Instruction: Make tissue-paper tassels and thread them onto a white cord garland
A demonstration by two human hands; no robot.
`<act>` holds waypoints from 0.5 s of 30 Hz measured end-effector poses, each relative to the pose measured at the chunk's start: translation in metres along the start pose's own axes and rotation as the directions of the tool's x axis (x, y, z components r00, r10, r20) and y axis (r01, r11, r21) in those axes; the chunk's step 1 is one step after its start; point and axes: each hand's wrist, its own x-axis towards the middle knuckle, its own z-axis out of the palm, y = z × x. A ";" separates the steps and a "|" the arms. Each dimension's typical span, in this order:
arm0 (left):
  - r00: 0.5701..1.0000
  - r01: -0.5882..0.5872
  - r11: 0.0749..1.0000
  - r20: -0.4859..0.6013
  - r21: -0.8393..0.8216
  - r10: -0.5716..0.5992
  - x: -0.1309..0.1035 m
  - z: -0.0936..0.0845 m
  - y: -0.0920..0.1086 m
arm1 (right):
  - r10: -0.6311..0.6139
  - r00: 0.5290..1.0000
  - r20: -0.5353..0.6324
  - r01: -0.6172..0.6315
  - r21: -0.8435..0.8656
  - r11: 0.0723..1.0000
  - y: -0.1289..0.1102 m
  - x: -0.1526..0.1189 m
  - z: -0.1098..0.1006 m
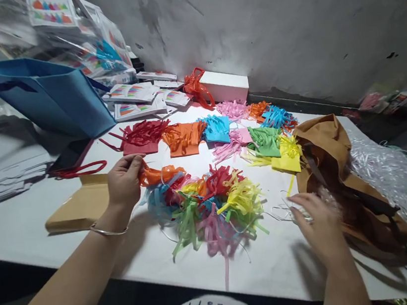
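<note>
My left hand [126, 177] is closed in a pinch on the end of an orange tissue-paper tassel [163, 174]. That tassel lies against a pile of fringed tassels [212, 191] in red, yellow, green, pink and blue, with thin white string running among them. Over on the right, my right hand [320, 224] is slightly blurred, with its fingers apart above loops of thin white string [281, 213]. Beside it sits a brown cloth bag [320, 142]. Folded fringed tissue pieces lie behind the pile, among them red [142, 143], orange [186, 144], green [265, 142] and yellow [287, 161].
On the left are a brown cardboard piece [77, 204], a dark phone-like object [71, 155] with a red strap, and a blue bag [62, 101]. Printed packs [138, 108] and a white box [226, 85] stand near the wall. Clear plastic [389, 173] bunches up at right.
</note>
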 end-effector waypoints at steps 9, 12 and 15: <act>0.994 0.040 0.999 0.106 0.003 -0.040 -0.011 -0.006 0.004 | -0.092 0.958 0.273 -0.030 0.409 0.912 -0.087 0.000 0.093; 0.986 0.050 0.999 0.158 0.022 -0.053 -0.015 -0.014 0.011 | -0.049 0.961 0.274 -0.151 0.661 0.735 -0.074 0.009 0.086; 0.943 0.016 0.997 0.331 0.078 -0.041 -0.019 -0.027 0.024 | 0.206 0.957 0.204 -0.267 0.899 0.347 -0.048 0.019 0.055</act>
